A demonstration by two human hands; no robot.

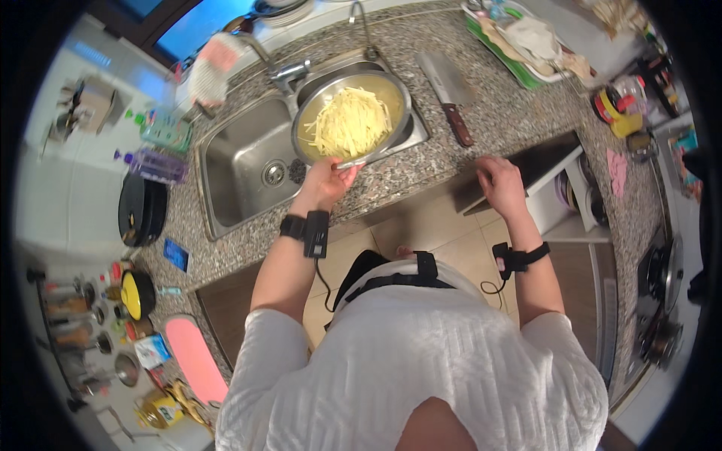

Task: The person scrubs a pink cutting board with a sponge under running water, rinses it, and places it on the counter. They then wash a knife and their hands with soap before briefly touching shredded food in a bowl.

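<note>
My left hand [330, 183] grips the near rim of a stainless steel bowl [399, 118] over the right part of the sink. Pale yellow vegetable strips, which look like shredded potato [352, 124], are heaped inside it. The bowl hides much of the smaller basin beneath. My right hand [501, 183] is at the counter's front edge, beside a brown cabinet door [476, 197], with its fingers loosely bent and nothing visible in it. Whether it touches the door is unclear. Beyond it a cleaver [448, 90] with a wooden handle lies on the granite counter [389, 186].
The larger sink basin [242, 169] has dark bits by its drain. An open cabinet [555, 208] holds dishes at right. A green-edged tray [507, 56] stands at the back. On the left are bottles [152, 163], a phone-like device [176, 255] and a pink board [194, 358].
</note>
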